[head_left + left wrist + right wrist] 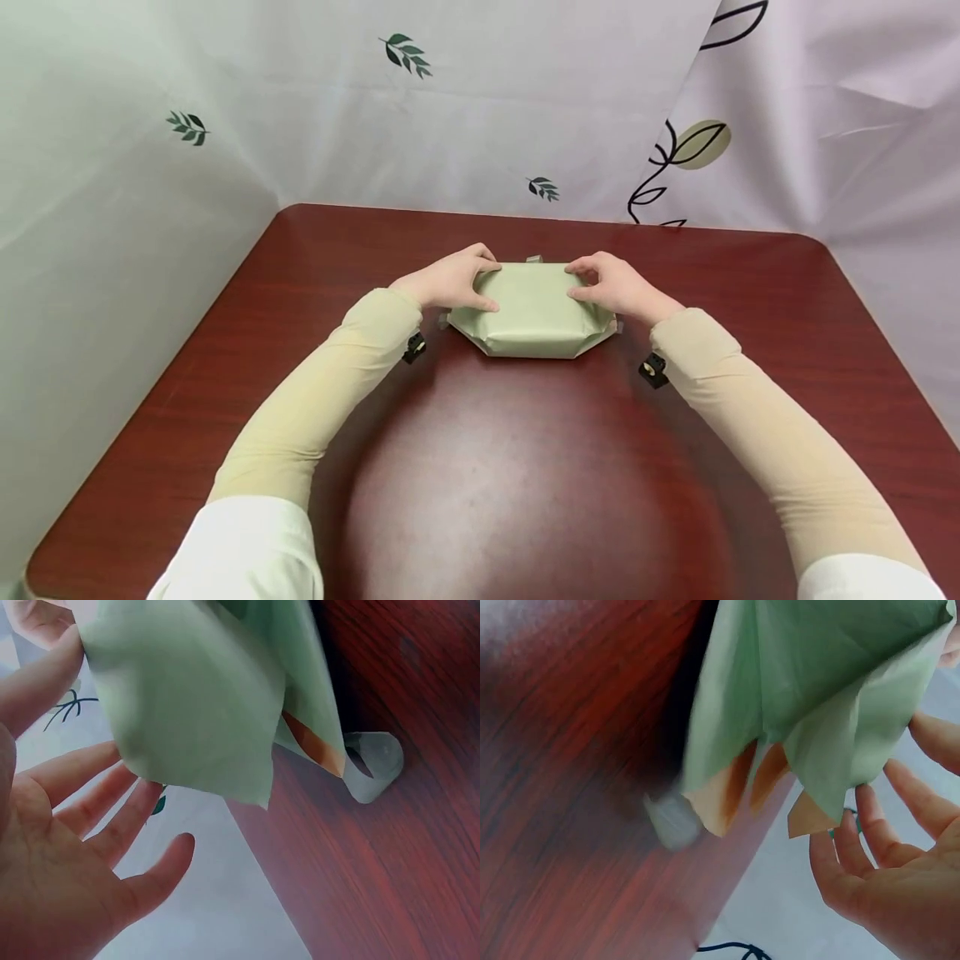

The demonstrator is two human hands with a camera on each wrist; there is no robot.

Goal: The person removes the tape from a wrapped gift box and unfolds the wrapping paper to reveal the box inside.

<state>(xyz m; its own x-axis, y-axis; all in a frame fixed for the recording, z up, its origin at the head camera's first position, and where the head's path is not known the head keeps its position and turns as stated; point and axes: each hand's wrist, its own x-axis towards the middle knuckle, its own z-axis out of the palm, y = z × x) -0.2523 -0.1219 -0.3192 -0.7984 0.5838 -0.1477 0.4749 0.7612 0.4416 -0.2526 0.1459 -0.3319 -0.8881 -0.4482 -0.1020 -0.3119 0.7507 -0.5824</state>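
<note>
As a package in pale green paper [531, 304] sits flat on a dark red wood-grain table [510, 475], toward its far side, a person's two hands hold it at opposite ends. The left hand [453, 281] grips the left end, thumb on the top face and fingertips at the far edge; its little finger stands free in the left wrist view. The right hand [618, 285] mirrors that hold at the other end, thumb on top and fingers bent against the far edge. Between them, both hands cover parts of the package's upper corners from the head camera. At each end, folded flaps gape and show an orange-brown inner side [731, 791]. A strip of clear tape [379, 765] curls off the left end over the table; another [675, 821], blurred, hangs at the right end, and a third [534, 259] stands up behind the package. Below the wrists sit small black devices [414, 347], just beside the cream sleeves [326, 392], which run back to white cuffs [247, 542]. Beyond the table, a white curtain [487, 133] printed with green leaf sprigs [406, 56] and a black-outlined plant [697, 143] closes off the scene.
</note>
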